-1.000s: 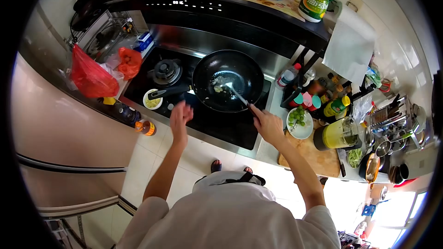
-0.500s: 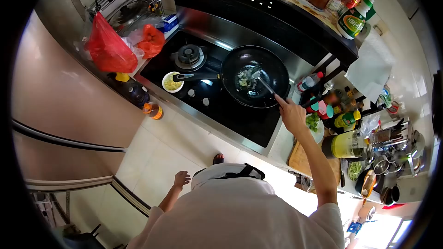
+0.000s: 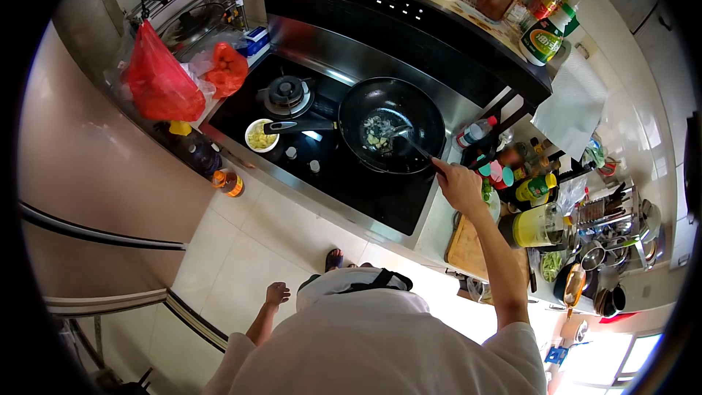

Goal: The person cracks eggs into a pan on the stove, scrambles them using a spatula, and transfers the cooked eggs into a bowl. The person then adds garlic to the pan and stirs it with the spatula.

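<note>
My right hand (image 3: 462,189) is closed round the handle of a spatula (image 3: 419,148), whose metal head rests in the black wok (image 3: 418,107). Chopped pale pieces (image 3: 378,139) lie in shiny liquid at the wok's bottom, beside the spatula head. The wok sits over the right side of the black stove (image 3: 351,194), its long handle (image 3: 296,126) pointing left. Just by that handle stands a small white bowl (image 3: 261,148) of yellowish chopped pieces. My left hand (image 3: 278,293) hangs low above the floor with its fingers loosely apart, touching nothing.
Left of the stove are a bare burner (image 3: 286,93) and red plastic bags (image 3: 162,77). Bottles (image 3: 536,189), a wooden cutting board (image 3: 468,249) and an oil jug (image 3: 537,227) crowd the right counter. A range hood (image 3: 322,4) overhangs the back.
The spatula head has shifted within the wok, and the chopped pieces lie slightly differently. My right hand still grips the handle. The whole view has shifted slightly; my left hand's fingers have curled a little.
</note>
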`<state>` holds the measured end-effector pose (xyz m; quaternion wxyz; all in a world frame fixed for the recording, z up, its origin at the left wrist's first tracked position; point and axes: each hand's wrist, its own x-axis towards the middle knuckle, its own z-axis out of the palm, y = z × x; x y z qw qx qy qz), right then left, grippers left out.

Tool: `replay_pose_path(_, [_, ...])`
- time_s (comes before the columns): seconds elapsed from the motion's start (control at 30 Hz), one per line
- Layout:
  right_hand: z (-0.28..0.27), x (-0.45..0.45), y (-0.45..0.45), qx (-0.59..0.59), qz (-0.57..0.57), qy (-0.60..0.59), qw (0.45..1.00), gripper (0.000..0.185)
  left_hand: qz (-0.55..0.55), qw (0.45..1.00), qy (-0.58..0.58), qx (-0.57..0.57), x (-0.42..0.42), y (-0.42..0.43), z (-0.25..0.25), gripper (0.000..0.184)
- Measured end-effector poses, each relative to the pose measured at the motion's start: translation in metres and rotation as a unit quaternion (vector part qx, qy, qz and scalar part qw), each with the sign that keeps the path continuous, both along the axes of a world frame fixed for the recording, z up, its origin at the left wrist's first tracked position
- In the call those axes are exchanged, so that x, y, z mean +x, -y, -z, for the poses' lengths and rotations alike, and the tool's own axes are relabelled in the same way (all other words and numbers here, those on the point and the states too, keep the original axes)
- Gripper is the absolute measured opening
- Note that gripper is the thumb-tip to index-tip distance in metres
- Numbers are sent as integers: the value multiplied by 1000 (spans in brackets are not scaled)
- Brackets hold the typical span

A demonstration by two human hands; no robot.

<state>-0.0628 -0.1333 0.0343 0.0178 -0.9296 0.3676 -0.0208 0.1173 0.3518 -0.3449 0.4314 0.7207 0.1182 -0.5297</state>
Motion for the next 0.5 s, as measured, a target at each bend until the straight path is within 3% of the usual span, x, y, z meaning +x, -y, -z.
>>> replay_pose_path(0.17, [14, -2, 9, 17, -10, 20, 1000, 35, -38, 999, -22, -18, -29, -7, -3, 19])
replay_pose_path(0.2, [13, -1, 11, 18, -10, 32, 999, 35, -25, 999, -16, 15, -36, -4, -13, 8])
replay_pose_path(0.27, [0, -9, 5, 29, -3, 12, 1000, 35, 159, 971, 157, -85, -48, -17, -16, 5])
replay_pose_path(0.4, [30, -15, 16, 41, -31, 70, 996, 36, 320, 842, 407, -154, -72, -42, 2, 11])
replay_pose_path(0.47, [30, -11, 15, 44, -2, 74, 996, 35, 453, 701, 534, -132, -67, -57, 38, 12])
replay_pose_path(0.5, [29, -12, 13, 35, -2, 78, 996, 34, 418, 790, 439, -89, -66, -51, 22, 10])
